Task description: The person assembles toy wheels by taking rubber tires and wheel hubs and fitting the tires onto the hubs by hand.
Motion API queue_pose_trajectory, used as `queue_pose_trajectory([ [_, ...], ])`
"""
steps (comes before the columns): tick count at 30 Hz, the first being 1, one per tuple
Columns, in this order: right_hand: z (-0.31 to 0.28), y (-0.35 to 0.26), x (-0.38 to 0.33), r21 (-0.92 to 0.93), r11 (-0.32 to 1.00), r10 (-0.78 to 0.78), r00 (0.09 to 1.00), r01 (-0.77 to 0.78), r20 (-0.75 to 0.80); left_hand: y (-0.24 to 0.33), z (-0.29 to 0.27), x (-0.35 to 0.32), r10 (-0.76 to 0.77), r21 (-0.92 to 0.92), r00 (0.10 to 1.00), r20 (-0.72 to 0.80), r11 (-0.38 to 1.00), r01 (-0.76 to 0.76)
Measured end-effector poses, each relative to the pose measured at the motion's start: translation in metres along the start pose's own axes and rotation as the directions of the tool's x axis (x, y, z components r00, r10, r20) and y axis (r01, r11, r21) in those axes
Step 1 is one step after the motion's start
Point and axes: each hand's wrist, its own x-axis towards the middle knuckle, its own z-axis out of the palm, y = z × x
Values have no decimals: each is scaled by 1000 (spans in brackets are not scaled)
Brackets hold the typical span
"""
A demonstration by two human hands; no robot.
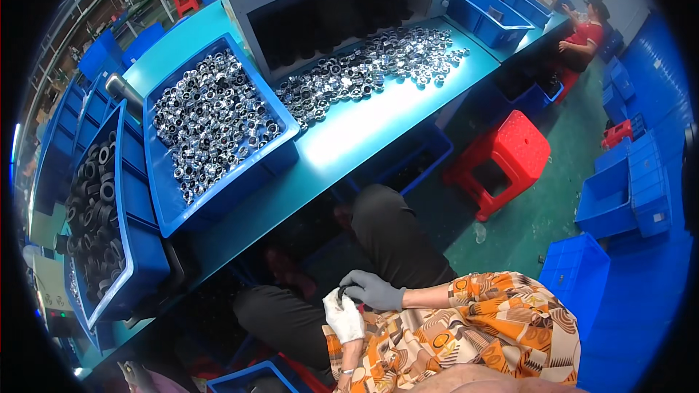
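My left hand [344,319], in a white glove, is closed around a small black ring-like piece [341,293] above my lap. My right hand [376,292], in a grey glove, meets it there with its fingers bent onto the same piece. Much of the piece is hidden by the gloves. Ahead on the bench lies a spread pile of shiny metal rings [349,76]. More such metal rings fill a blue bin [218,207] to the left of the pile. Black rubber-looking rings [95,207] fill another blue bin [127,247] at far left.
A machine housing [255,29] with a dark opening stands behind the pile on the teal bench [342,142]. A red stool [513,149] is at right, with blue crates [608,200] beyond. Another person [586,36] sits farther along. A blue bin [251,375] is at lower left.
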Motion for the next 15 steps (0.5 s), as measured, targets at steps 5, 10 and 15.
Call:
queue_pose_trajectory([
  [5, -2, 5, -1, -185, 974, -132, 991, 133, 21, 16, -8, 1, 21, 9, 996, 81, 1000, -22],
  [10, 0, 8, -2, -259, 955, -135, 989, 145, 58, 7, -9, 2, 81, 107, 992, 93, 990, -90],
  [15, 0, 11, -2, -333, 940, -45, 992, 81, 115, -30, -10, 6, 50, 160, 991, 128, 985, -70],
])
